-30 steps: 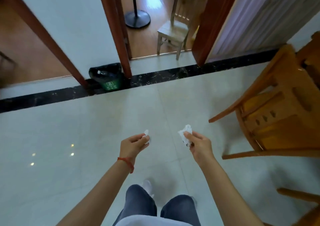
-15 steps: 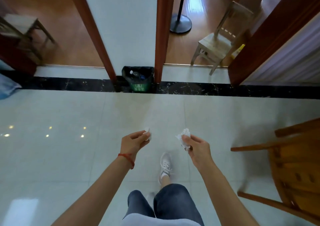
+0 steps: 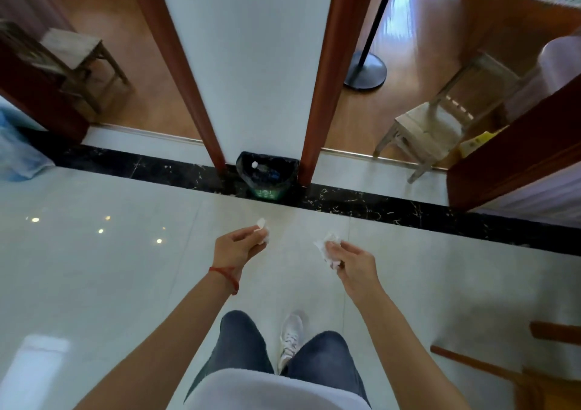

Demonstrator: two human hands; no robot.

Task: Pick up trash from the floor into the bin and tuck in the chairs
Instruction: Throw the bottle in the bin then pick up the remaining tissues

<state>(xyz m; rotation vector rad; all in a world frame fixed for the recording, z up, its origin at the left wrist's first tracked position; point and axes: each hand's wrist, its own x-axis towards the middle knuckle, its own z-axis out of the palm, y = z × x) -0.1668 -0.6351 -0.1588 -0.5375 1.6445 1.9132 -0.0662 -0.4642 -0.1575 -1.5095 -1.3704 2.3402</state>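
Note:
My left hand (image 3: 239,246) pinches a small white crumpled paper (image 3: 262,225) between thumb and fingers. Held out beside it, my right hand (image 3: 353,263) grips a larger white crumpled tissue (image 3: 328,248). Straight ahead, a small black-lined bin with a green front (image 3: 267,174) stands on the floor against the white wall between two brown door frames. A bottle lies inside it. Both hands hover above the pale tiled floor, a short way short of the bin. At the lower right, part of an orange wooden chair (image 3: 534,375) shows.
A black marble strip (image 3: 408,211) crosses the floor in front of the bin. Through the right doorway stand a pale wooden chair (image 3: 430,127) and a black pole stand (image 3: 366,72). A wooden stool (image 3: 75,54) sits beyond the left doorway. A blue bag (image 3: 15,155) lies far left.
I have walked and turned toward the bin, which now sits centred and closer. The orange chair has slid out to the lower right. Both hands keep hold of their papers.

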